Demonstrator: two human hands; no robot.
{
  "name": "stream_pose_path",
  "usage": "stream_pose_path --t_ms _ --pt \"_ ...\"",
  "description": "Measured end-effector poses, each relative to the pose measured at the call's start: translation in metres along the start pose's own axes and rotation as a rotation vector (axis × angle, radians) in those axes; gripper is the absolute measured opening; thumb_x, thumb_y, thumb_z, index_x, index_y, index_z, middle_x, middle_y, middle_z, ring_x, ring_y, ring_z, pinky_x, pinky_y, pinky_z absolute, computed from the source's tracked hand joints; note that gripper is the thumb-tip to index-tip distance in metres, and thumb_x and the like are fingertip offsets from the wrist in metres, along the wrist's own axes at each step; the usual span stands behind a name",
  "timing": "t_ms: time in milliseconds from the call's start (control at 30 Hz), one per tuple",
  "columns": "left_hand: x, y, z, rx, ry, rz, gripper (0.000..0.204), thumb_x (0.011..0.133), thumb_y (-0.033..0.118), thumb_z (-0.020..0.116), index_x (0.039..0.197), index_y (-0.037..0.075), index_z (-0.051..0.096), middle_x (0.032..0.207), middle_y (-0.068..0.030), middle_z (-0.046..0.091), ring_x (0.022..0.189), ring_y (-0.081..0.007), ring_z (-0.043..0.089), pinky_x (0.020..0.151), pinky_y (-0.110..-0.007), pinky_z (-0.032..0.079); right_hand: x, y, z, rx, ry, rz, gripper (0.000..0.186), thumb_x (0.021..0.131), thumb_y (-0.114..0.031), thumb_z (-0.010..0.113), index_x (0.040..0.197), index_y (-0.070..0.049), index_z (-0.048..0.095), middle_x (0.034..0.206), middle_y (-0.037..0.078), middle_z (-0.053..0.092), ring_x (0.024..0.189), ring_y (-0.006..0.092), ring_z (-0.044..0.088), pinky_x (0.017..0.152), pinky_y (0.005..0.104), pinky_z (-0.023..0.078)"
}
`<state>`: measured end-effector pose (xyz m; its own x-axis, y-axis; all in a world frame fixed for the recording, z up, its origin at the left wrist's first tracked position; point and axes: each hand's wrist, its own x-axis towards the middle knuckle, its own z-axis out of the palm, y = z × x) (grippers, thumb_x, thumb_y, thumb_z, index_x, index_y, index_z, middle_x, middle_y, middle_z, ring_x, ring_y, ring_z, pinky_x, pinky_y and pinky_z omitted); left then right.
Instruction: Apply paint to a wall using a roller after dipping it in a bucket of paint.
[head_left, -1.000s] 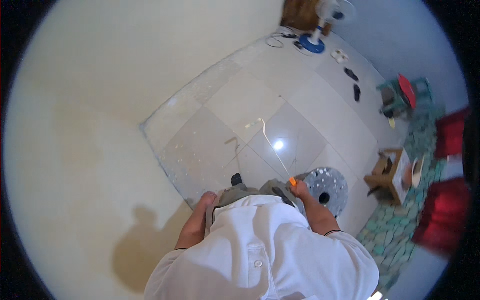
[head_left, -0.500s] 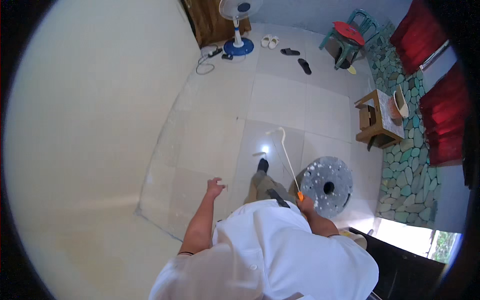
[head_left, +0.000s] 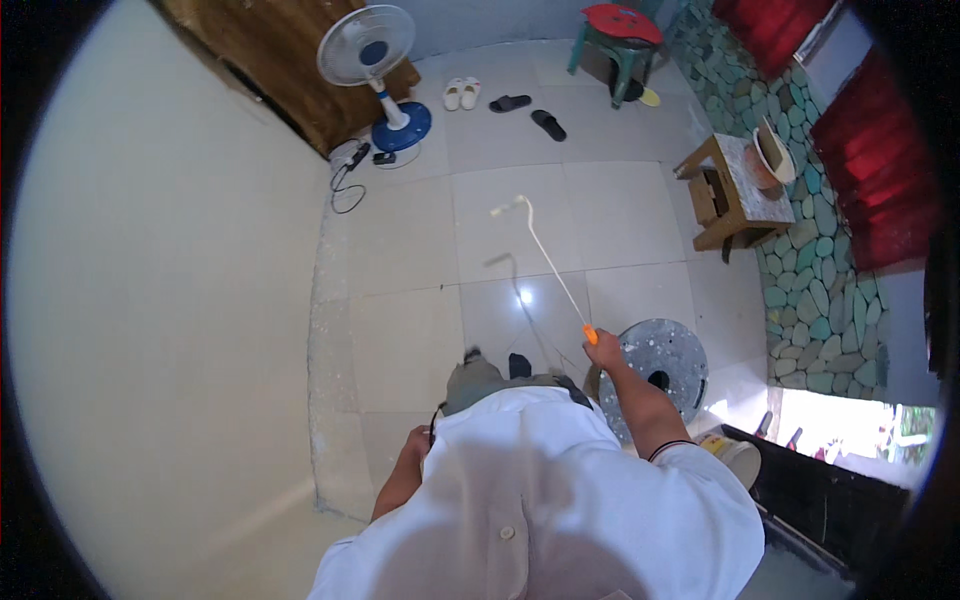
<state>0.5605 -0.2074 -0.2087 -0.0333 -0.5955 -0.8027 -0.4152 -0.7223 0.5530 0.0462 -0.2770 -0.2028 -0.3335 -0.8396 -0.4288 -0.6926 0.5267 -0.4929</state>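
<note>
My right hand (head_left: 604, 352) is closed on the orange handle (head_left: 591, 334) of a paint roller, whose thin bent rod reaches forward to a small pale roller head (head_left: 507, 205) above the tiled floor. Beside that hand sits a round, grey, speckled disc (head_left: 655, 345) with a hole in its middle. My left hand (head_left: 416, 440) is down by my left hip, its fingers mostly hidden by my body and clothes.
A pale wall (head_left: 180, 330) runs along my left. Ahead are a fan (head_left: 398, 120), cable (head_left: 348, 190), shoes (head_left: 462, 93), sandals (head_left: 548, 124) and a chair (head_left: 620, 50). Right: wooden table (head_left: 735, 210), stone-patterned wall (head_left: 820, 340), bucket (head_left: 740, 460) by a bright doorway (head_left: 830, 420).
The view has turned right toward the fan, table and doorway. My left hand rose forward, then dropped back to my hip. My right hand keeps hold of the roller, now raised slightly.
</note>
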Motion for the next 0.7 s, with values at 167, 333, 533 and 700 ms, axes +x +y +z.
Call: stream_pose_path --t_ms 167,333,533,700 --pt "0.055 0.06 -0.024 -0.131 -0.089 -0.164 0.034 0.069 0.005 0.063 0.101 -0.003 0.056 0.083 -0.0151 0.062 0.073 -0.0219 0.059 0.063 -0.036 0.049 0.041 -0.029 -0.014 0.052 0.123 -0.023 0.029 0.069 -0.028 0.055 0.082 -0.002 0.056 0.083 0.022 0.059 0.08 0.0403 0.056 0.072 0.046 0.045" --pt "0.161 0.145 -0.063 0.172 -0.095 -0.158 0.035 0.069 0.003 0.061 0.103 -0.001 0.055 0.085 -0.0137 0.063 0.075 -0.0221 0.059 0.064 -0.036 0.049 0.062 -0.032 -0.012 0.03 0.105 0.033 0.031 0.069 -0.029 0.055 0.085 -0.002 0.056 0.087 0.022 0.059 0.083 0.0401 0.056 0.074 0.0454 0.045" --pt "0.32 0.327 -0.087 0.554 -0.181 0.133 0.04 0.068 0.01 0.067 0.106 0.007 0.057 0.074 -0.0074 0.061 0.058 -0.0136 0.052 0.049 -0.029 0.043 0.076 -0.054 -0.034 0.098 0.112 0.261 0.037 0.069 -0.032 0.056 0.089 0.0 0.057 0.086 0.023 0.059 0.084 0.0402 0.056 0.076 0.0449 0.045" --pt "0.424 0.49 -0.059 0.886 -0.135 0.272 0.049 0.062 0.023 0.074 0.106 0.009 0.057 0.101 -0.0136 0.06 0.092 -0.0229 0.058 0.082 -0.032 0.046 0.112 -0.068 -0.051 0.233 0.254 0.38 0.034 0.069 -0.028 0.057 0.089 -0.001 0.056 0.084 0.025 0.059 0.082 0.0413 0.056 0.073 0.0457 0.045"
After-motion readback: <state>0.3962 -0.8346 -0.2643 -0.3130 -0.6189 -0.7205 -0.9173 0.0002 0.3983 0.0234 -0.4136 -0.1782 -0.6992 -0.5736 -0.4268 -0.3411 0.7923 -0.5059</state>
